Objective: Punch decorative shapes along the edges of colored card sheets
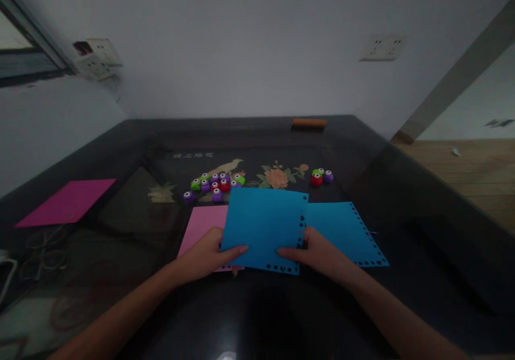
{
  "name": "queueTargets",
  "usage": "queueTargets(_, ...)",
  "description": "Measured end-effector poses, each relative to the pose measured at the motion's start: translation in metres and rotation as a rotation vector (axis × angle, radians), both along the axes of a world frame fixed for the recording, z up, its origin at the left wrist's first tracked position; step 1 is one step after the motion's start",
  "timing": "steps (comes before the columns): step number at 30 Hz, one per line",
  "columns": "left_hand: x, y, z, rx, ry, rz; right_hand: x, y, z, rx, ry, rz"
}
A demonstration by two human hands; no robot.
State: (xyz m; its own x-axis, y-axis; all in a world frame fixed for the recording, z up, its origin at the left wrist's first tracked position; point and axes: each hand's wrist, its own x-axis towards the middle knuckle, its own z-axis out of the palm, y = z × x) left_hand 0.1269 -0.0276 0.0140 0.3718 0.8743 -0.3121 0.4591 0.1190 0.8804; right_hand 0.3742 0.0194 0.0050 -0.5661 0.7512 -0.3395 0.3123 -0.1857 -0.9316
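A blue paper sheet (263, 226) is held up in front of me, with punched holes along its right and bottom edges. My left hand (211, 252) pinches its left side, thumb on the face and fingers behind. At the lower right, my right hand (314, 250) grips it the same way. Behind its left side lies a pink sheet (203, 223), partly covered, with holes along its bottom edge. A second blue sheet (341, 231) with holes along its right and bottom edges lies on the table to the right.
Several red, green and purple eyeball-topped pieces (217, 183) sit in a group beyond the sheets. A smaller group of such pieces (317, 178) sits farther right. A magenta sheet (68, 203) lies at left on the dark glossy table (249, 134). A brown stick (309, 123) rests near the wall.
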Motion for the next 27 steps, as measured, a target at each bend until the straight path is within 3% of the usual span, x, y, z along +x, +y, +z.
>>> queueTargets(4,0.003,0.018,0.008,0.171,0.006,0.08,0.009,0.008,0.003,0.135,-0.175,-0.109)
queueTargets(7,-0.011,0.038,0.008,0.359,0.056,0.265,0.013,0.013,0.005,0.173,-0.152,-0.152)
queueTargets(9,-0.027,0.05,0.004,0.497,0.226,0.403,0.014,0.015,0.005,0.16,-0.094,-0.192)
queueTargets(11,-0.043,0.058,-0.001,0.617,0.565,0.518,0.014,0.015,0.005,0.137,-0.025,-0.248)
queueTargets(14,-0.054,0.062,-0.009,0.605,0.902,0.515,0.013,0.015,0.003,0.135,0.04,-0.299)
queueTargets(17,-0.048,0.065,-0.015,0.512,1.061,0.469,0.011,0.015,0.001,0.131,0.077,-0.314)
queueTargets(21,-0.034,0.073,-0.021,0.421,1.143,0.482,0.009,0.015,0.0,0.093,0.122,-0.342)
queueTargets(27,-0.031,0.076,-0.022,0.434,1.148,0.496,0.006,0.014,0.0,0.101,0.08,-0.33)
